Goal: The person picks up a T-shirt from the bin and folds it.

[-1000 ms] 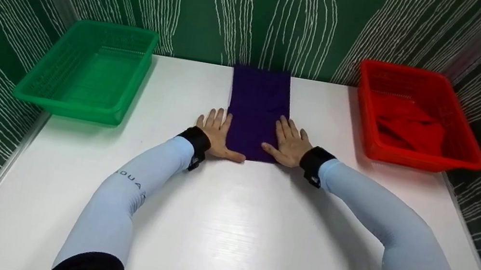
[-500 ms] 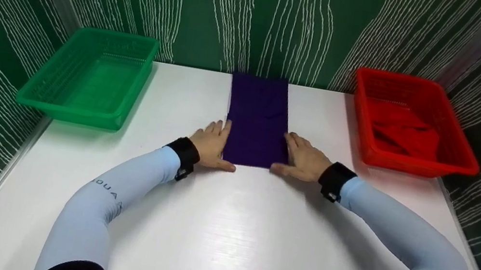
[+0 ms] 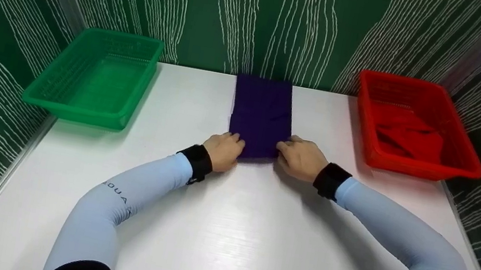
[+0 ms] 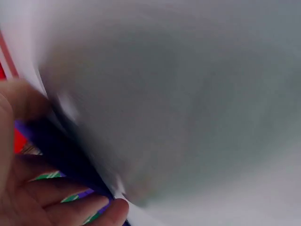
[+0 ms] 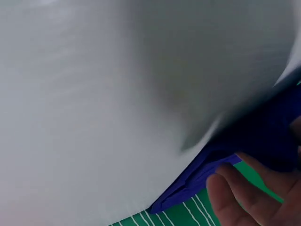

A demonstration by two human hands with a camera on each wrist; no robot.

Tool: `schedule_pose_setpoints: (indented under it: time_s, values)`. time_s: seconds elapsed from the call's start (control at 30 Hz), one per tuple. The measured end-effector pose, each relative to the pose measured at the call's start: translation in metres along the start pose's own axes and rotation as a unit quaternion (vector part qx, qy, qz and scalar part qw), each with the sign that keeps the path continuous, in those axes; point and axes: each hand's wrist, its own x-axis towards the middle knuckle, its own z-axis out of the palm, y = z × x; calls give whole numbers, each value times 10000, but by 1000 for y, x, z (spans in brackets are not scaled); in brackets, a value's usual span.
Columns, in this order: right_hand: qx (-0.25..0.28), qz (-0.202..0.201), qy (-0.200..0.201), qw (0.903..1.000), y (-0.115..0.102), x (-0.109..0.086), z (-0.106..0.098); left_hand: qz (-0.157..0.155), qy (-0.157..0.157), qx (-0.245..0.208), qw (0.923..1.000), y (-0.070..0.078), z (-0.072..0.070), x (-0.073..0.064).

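Note:
A folded dark purple cloth (image 3: 262, 114) lies lengthwise at the back middle of the white table (image 3: 229, 231). At its near left corner my left hand (image 3: 224, 150) pinches the cloth with curled fingers. My right hand (image 3: 301, 159) grips the near right corner in the same way. The near edge between them looks slightly raised. In the left wrist view, the cloth (image 4: 61, 150) runs between thumb and fingers. The right wrist view shows the cloth (image 5: 258, 132) beside bent fingers (image 5: 254, 200); the right thumb is mostly out of that view.
A green plastic basket (image 3: 123, 121) stands at the back left. At the back right, a red basket (image 3: 416, 167) holds red cloth (image 3: 415, 140). Green walls with white wavy lines (image 3: 221, 14) close off the back and both sides.
Both hands lay flat on the cloth's near part, then slid outward to its side edges. Now they have come inward, fingers curled on the near corners, and the near edge has lifted a little.

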Motion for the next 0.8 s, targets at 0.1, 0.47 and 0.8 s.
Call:
schedule_pose_setpoints:
  time_s: [0.1, 0.47, 0.8]
  values:
    - [132, -30, -31, 9999, 1, -5, 1, -49, 60, 86, 9999, -3, 0, -1]
    - [588, -202, -592, 9963, -8, -13, -15, 205, 217, -552, 9980, -7, -9, -22]
    - [1646, -426, -1155, 9786, -16, -9, -45, 758, -266, -1024, 9915, -7, -37, -43]
